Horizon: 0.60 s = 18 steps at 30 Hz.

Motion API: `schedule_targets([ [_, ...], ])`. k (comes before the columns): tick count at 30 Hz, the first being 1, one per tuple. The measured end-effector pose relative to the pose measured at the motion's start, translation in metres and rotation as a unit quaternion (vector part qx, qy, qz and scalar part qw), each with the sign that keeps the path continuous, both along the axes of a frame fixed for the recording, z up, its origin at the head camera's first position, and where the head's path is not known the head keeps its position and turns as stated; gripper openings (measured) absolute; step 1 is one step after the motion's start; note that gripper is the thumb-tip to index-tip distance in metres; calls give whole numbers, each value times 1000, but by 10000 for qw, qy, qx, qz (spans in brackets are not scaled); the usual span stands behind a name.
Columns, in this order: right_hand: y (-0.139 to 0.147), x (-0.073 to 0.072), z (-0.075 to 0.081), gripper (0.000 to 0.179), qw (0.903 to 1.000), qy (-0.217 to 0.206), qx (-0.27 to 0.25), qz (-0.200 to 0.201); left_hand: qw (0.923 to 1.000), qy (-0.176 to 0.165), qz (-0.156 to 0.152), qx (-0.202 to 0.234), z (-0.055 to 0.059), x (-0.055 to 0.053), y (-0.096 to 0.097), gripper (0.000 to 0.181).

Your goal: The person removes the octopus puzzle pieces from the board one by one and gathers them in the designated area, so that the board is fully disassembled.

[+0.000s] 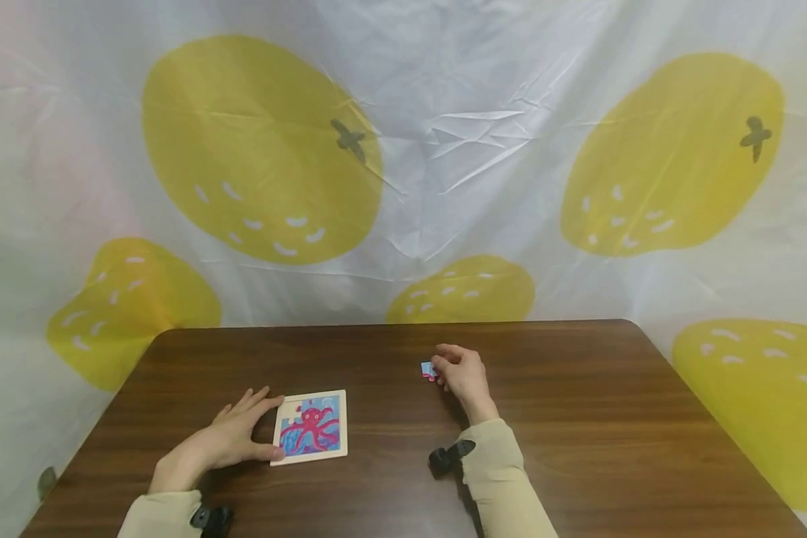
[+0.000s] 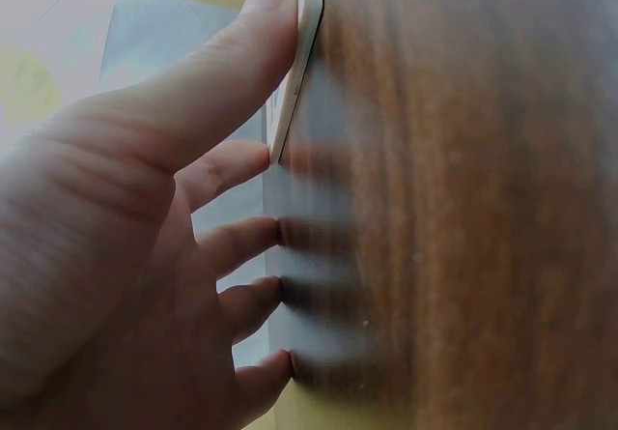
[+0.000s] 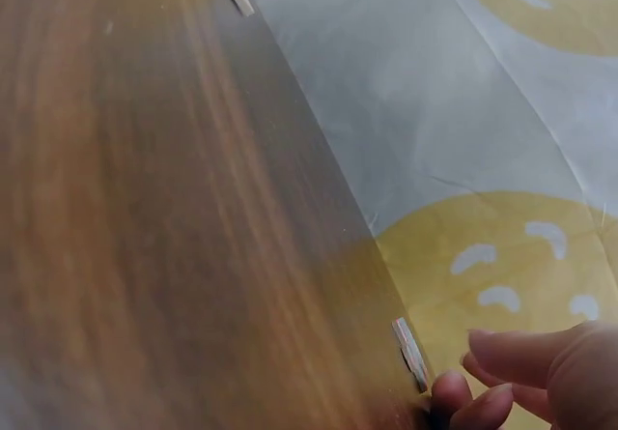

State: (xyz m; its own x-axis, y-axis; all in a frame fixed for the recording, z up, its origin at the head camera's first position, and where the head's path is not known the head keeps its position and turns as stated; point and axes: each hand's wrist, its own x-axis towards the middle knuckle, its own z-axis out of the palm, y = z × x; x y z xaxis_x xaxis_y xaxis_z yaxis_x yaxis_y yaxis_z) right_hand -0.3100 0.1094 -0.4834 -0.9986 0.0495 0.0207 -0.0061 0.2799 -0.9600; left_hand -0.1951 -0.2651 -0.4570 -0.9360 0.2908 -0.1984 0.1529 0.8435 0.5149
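A square octopus jigsaw puzzle (image 1: pixel 313 430) in a pale wooden tray (image 1: pixel 344 422) lies left of centre on the table. Bare pale wood shows at its upper left. My left hand (image 1: pixel 225 441) spans the tray's left side, thumb at the near corner and index finger at the far one; the other fingers spread onto the table in the left wrist view. Farther back, my right hand (image 1: pixel 467 377) pinches a light blue and pink puzzle piece (image 1: pixel 427 369) by its right side. The right wrist view shows the piece (image 3: pixel 409 355) nearly edge-on beside the fingertips (image 3: pixel 447 393).
A dark brown wooden table (image 1: pixel 612 418) carries everything. Behind it hangs a white cloth (image 1: pixel 457 187) printed with yellow fruit, right along the back edge. Black camera straps (image 1: pixel 452 457) sit on both wrists, over pale sleeves.
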Motion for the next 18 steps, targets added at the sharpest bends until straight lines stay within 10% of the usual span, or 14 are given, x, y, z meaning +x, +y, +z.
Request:
schedule_targets([
  [18, 4, 15, 19, 24, 9969, 96, 407, 666, 9999, 152, -72, -39, -1, 0, -1, 97],
])
